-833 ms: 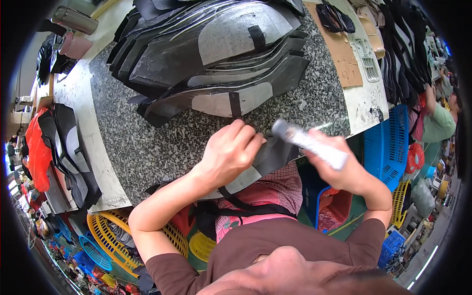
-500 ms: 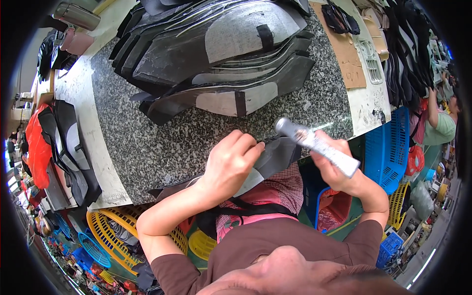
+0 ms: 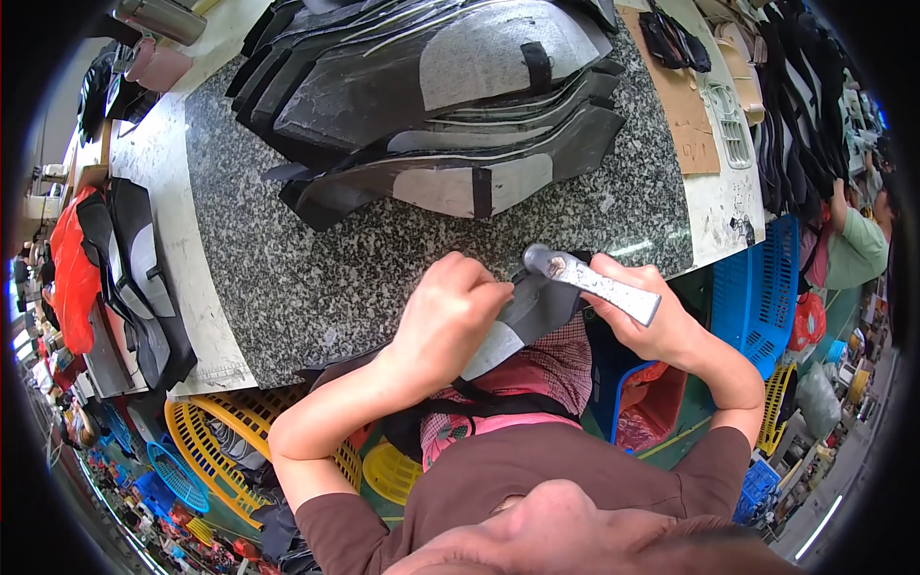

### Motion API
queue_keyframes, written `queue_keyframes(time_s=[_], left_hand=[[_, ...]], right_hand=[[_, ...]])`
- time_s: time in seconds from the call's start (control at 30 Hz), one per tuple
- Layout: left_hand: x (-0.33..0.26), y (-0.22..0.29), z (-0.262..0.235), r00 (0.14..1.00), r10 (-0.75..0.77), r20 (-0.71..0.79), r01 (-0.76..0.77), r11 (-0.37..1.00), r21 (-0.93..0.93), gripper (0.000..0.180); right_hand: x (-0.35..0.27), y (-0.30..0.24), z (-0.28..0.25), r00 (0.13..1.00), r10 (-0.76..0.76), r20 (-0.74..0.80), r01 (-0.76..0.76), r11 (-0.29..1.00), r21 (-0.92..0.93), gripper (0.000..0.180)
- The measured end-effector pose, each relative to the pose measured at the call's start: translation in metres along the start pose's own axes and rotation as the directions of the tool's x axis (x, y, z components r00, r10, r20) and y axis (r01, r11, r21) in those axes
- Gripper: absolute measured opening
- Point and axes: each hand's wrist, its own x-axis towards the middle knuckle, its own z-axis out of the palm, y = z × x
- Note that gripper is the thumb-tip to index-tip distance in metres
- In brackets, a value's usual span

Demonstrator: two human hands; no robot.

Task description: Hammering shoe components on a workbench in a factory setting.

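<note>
My left hand (image 3: 446, 321) pinches a dark grey shaped fabric piece (image 3: 537, 305) with a pale lining, held at the near edge of the speckled granite slab (image 3: 316, 278). My right hand (image 3: 647, 321) grips a silver metal tool (image 3: 589, 280), a hammer-like bar; its rounded head rests on the top edge of the piece, just right of my left fingers. The lower part of the piece hangs over my lap.
A fanned stack of similar grey and black pieces (image 3: 431, 105) covers the far half of the slab. More pieces lie at the left (image 3: 134, 278). A yellow basket (image 3: 220, 441) and blue crates (image 3: 752, 297) stand below the bench. Another person's green sleeve (image 3: 858, 244) is at right.
The tool's head has swung down and left onto the piece's top edge. Both hands have shifted slightly toward me with the piece.
</note>
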Motion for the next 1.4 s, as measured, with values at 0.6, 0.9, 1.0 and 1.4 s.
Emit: queue_keyframes(time_s=[0.6, 0.9, 1.0, 1.4], left_hand=[[-0.004, 0.008, -0.013, 0.992, -0.09, -0.094, 0.103, 0.984, 0.146, 0.023], [-0.027, 0.022, 0.001, 0.999, 0.031, 0.015, -0.035, 0.943, 0.331, 0.033], [-0.027, 0.023, 0.003, 0.983, 0.164, 0.081, -0.183, 0.875, 0.448, 0.038], [-0.027, 0.008, -0.024, 0.955, -0.284, 0.082, 0.294, 0.939, -0.178, 0.016]], right_hand=[[-0.005, -0.017, 0.014, 0.998, 0.039, 0.039, -0.034, 0.991, -0.126, 0.017], [-0.002, -0.027, 0.002, 0.967, -0.222, -0.125, 0.208, 0.971, -0.122, 0.021], [-0.008, -0.029, 0.009, 0.984, -0.144, -0.103, 0.143, 0.99, -0.018, 0.017], [-0.008, -0.02, 0.032, 0.998, -0.015, 0.063, 0.026, 0.983, -0.184, 0.019]])
